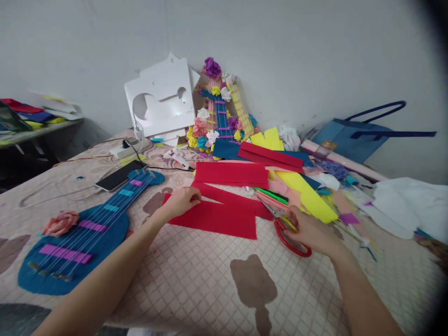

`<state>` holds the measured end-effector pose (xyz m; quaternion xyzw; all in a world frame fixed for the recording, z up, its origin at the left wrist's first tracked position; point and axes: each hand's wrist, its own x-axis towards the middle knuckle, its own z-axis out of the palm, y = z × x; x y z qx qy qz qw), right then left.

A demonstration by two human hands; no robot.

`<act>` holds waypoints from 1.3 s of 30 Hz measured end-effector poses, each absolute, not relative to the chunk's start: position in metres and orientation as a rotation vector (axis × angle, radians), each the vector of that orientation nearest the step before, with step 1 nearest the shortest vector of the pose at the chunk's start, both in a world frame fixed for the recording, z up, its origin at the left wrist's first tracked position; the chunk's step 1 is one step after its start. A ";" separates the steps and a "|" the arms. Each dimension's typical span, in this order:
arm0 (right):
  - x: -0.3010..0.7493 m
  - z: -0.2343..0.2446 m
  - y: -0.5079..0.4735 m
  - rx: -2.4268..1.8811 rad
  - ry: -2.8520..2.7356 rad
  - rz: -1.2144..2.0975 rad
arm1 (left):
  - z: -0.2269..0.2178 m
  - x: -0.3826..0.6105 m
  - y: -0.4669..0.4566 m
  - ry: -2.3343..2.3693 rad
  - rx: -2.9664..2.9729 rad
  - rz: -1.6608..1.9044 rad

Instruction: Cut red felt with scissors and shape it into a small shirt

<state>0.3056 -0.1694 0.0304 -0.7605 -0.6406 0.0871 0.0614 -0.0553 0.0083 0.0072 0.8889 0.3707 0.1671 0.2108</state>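
Note:
A red sheet [220,218], crepe paper or felt, lies flat on the table in front of me. My left hand [184,201] is closed at its upper left edge, thumb and fingers pinched on it. A pair of scissors [293,242] with red handles is in my right hand [311,229], my fingers at the handle loops. The blades point up and left, their tips over the right end of another red strip [233,196]. Just behind lies a folded red piece [231,173]. Green and black pens [273,194] rest beside the scissors' tips.
A blue paper guitar [101,221] with a rose lies left, near a phone [121,176] and a glue gun [177,157]. Flower-covered guitars [220,112] and a white board [163,100] lean on the wall. Yellow sheets [308,193], scraps and a blue bag [353,135] are right.

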 end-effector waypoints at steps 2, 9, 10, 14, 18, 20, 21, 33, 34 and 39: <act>0.306 0.032 -0.171 -2.228 -1.896 0.273 | 0.008 -0.056 0.009 1.026 2.473 0.457; 0.306 0.028 -0.145 -2.119 -1.743 0.051 | 0.008 -0.055 0.008 1.001 2.457 0.487; 0.305 0.025 -0.139 -2.104 -1.725 0.014 | 0.009 -0.055 0.008 1.002 2.456 0.491; 0.303 0.010 -0.120 -2.157 -1.706 -0.114 | 0.011 -0.056 0.006 1.007 2.456 0.482; 0.299 0.002 -0.118 -2.133 -1.823 -0.258 | 0.012 -0.058 0.007 0.988 2.452 0.468; 0.292 0.008 -0.118 -2.058 -1.837 -0.320 | 0.011 -0.058 0.008 0.979 2.452 0.469; 0.285 0.013 -0.116 -1.990 -1.840 -0.329 | 0.010 -0.058 0.008 0.973 2.452 0.472; 0.209 0.018 -0.070 -1.514 -2.121 0.629 | 0.013 -0.064 0.009 0.910 2.507 0.461; 0.213 0.018 -0.074 -1.518 -2.094 0.650 | 0.013 -0.066 0.011 0.934 2.519 0.459; 0.228 0.017 -0.107 -1.475 -1.753 1.187 | 0.014 -0.078 0.024 1.127 2.332 0.643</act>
